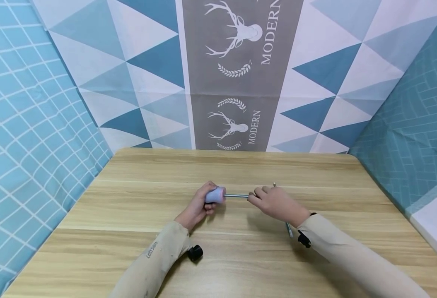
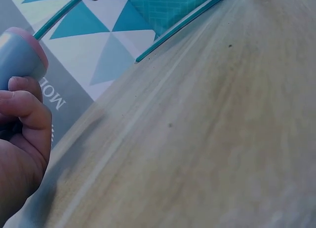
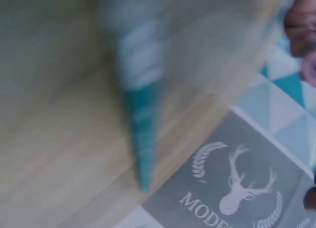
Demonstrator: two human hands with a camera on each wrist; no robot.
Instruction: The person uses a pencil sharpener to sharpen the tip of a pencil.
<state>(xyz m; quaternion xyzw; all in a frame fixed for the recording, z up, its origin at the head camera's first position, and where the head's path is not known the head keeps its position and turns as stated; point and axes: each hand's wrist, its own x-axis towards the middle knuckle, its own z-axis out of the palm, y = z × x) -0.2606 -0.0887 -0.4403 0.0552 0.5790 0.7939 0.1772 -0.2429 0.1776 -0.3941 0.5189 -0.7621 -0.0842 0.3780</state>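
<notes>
My left hand [image 1: 200, 203] grips a small lavender cylinder with a pink end, which looks like a pencil sharpener [image 1: 214, 195]. A thin teal pencil [image 1: 236, 195] runs from its pink end to my right hand [image 1: 276, 203], whose fingers pinch the far end. The pencil's tip is hidden inside the sharpener. In the left wrist view, curled fingers wrap the sharpener [image 2: 20, 55], and the pencil [image 2: 59, 15] slants up from it. A second teal pencil [image 1: 288, 229] lies on the table under my right hand and wrist, partly covered; it appears blurred [image 3: 140, 114] in the right wrist view.
The wood-grain table [image 1: 233, 265] spreads around both hands. Patterned cloth with deer prints [image 1: 233, 128] hangs behind its back edge, and blue cloth [image 1: 20, 124] hangs at the left. A white surface [image 1: 436, 227] stands beyond the right edge.
</notes>
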